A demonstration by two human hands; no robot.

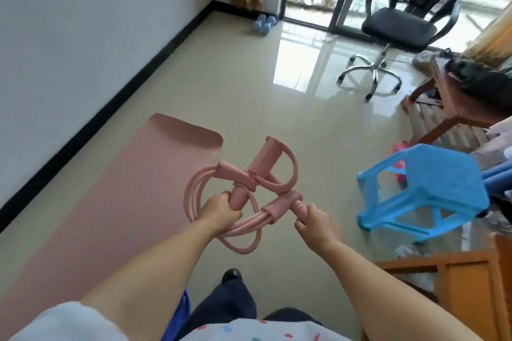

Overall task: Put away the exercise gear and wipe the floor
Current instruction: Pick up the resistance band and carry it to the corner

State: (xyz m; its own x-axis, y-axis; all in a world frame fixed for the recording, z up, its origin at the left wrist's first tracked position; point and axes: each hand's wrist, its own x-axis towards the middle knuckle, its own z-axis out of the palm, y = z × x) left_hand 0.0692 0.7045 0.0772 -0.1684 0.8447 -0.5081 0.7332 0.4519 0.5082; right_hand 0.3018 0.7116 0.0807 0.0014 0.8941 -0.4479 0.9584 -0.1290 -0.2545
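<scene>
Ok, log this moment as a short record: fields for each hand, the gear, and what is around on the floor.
left hand: left hand grips one foam handle of the pink resistance band
right hand: right hand grips the other handle
band state: tubes coiled and bunched between the hands, held above the floor
mat: pink yoga mat lies flat, unrolled, beside the wall
dumbbells: pale blue dumbbells on the floor near the balcony door
stool: blue plastic stool tipped on its side
chair: black office chair by the glass door
</scene>
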